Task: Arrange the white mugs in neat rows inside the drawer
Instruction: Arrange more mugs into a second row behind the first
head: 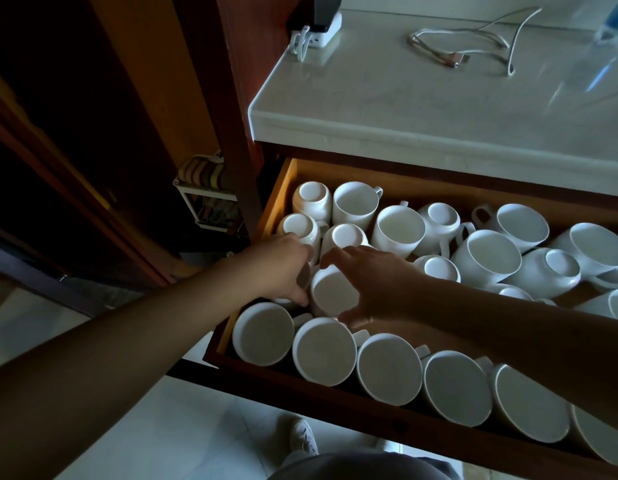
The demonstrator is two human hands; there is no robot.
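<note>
Front row of mugs (324, 351) lined up in the drawer (369, 417), back-right mugs (486, 256) jumbled; right hand (373, 282) grasps left-end mug (330, 292), left hand (278, 265) grip can't tell.

Open wooden drawer (282, 194) beneath a pale countertop (404, 109). A front row of mugs (324, 351) stands base-up. The right hand (376, 282) grips an inverted mug (330, 292); the left hand (279, 268) grips a partly hidden mug (303, 277) just beside it.
</note>
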